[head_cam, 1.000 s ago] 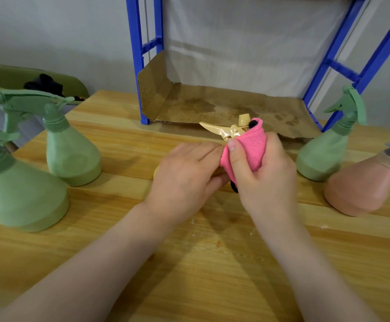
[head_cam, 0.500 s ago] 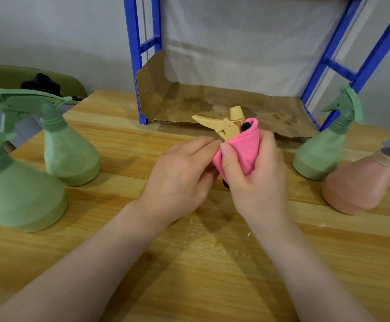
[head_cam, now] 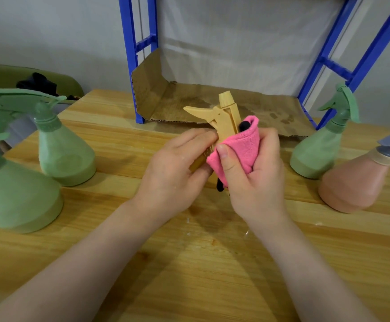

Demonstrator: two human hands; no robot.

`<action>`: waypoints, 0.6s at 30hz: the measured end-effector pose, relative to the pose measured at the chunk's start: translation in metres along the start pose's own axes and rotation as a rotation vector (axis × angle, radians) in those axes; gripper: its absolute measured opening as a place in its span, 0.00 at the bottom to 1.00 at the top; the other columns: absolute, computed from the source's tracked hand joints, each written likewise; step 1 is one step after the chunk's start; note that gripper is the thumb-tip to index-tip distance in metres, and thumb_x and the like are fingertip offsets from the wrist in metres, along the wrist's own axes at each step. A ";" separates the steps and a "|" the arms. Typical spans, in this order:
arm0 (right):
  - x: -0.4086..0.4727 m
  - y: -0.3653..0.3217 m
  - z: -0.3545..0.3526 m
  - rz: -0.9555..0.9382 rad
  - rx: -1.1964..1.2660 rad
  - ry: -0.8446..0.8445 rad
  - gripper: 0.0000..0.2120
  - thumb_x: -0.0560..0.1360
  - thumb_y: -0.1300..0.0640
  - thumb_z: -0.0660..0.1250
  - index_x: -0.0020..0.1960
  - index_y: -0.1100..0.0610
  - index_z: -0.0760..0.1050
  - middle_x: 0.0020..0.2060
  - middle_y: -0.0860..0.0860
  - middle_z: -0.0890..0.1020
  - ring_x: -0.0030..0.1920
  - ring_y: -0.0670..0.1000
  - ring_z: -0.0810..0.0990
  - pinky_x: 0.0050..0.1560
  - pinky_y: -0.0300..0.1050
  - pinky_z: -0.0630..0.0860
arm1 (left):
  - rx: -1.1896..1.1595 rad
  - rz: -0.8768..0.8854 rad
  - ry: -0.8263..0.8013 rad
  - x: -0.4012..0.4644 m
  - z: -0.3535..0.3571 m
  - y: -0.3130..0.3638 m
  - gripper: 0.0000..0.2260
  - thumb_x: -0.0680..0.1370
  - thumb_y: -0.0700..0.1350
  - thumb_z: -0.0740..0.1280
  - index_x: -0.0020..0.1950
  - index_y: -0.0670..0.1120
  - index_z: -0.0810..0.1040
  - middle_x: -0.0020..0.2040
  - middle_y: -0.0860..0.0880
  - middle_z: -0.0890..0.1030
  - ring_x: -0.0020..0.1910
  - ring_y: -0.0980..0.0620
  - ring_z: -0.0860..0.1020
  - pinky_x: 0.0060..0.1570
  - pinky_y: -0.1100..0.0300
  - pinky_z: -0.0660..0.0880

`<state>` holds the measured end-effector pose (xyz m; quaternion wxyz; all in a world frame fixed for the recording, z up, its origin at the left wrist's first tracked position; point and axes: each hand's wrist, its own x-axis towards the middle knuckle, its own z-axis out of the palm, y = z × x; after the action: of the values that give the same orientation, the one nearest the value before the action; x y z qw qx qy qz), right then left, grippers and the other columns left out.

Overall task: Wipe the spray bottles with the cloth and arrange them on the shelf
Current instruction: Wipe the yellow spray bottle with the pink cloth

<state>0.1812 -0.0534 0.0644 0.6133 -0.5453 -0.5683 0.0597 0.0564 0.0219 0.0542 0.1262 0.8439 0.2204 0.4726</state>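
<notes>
A yellow spray bottle (head_cam: 224, 115) stands in the middle of the wooden table (head_cam: 189, 263), its spray head sticking up above my hands. My left hand (head_cam: 173, 173) grips its body, which is mostly hidden. My right hand (head_cam: 254, 173) holds a pink cloth (head_cam: 240, 147) wrapped against the bottle's neck, thumb pressing the cloth. Two green spray bottles (head_cam: 64, 149) (head_cam: 15, 194) stand at the left. At the right stand a third green bottle (head_cam: 317, 149) and a pink bottle (head_cam: 351, 182).
A blue metal shelf (head_cam: 131, 59) rises at the table's back, its lowest level lined with stained brown cardboard (head_cam: 212, 101). Behind the table's left corner sits a green chair (head_cam: 27, 77) with something dark on it.
The yellow bottle's spray head has come up further out of my hands and now stands upright. The pink cloth has slid down from the head to the neck.
</notes>
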 end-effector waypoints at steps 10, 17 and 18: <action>0.003 -0.005 -0.001 0.096 0.157 0.033 0.12 0.73 0.54 0.74 0.43 0.52 0.70 0.33 0.39 0.77 0.32 0.39 0.76 0.31 0.32 0.71 | -0.026 -0.014 0.024 0.002 -0.001 0.000 0.17 0.76 0.43 0.67 0.64 0.40 0.79 0.60 0.52 0.79 0.59 0.59 0.75 0.60 0.70 0.71; 0.009 -0.014 -0.008 0.221 0.372 -0.059 0.11 0.72 0.54 0.70 0.47 0.59 0.72 0.32 0.43 0.81 0.29 0.40 0.79 0.28 0.35 0.75 | -0.080 -0.092 0.062 0.003 0.001 -0.003 0.17 0.75 0.38 0.71 0.64 0.40 0.79 0.60 0.49 0.81 0.59 0.59 0.76 0.60 0.70 0.70; 0.009 -0.013 -0.009 0.240 0.438 -0.081 0.10 0.73 0.54 0.69 0.48 0.59 0.73 0.33 0.45 0.82 0.29 0.43 0.80 0.28 0.36 0.76 | -0.095 -0.100 0.089 0.003 0.000 -0.003 0.16 0.75 0.38 0.71 0.63 0.40 0.79 0.59 0.50 0.80 0.59 0.61 0.76 0.59 0.71 0.69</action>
<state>0.1844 -0.0579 0.0816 0.6821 -0.4601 -0.4970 0.2757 0.0574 0.0264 0.0553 0.1795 0.8032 0.2451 0.5125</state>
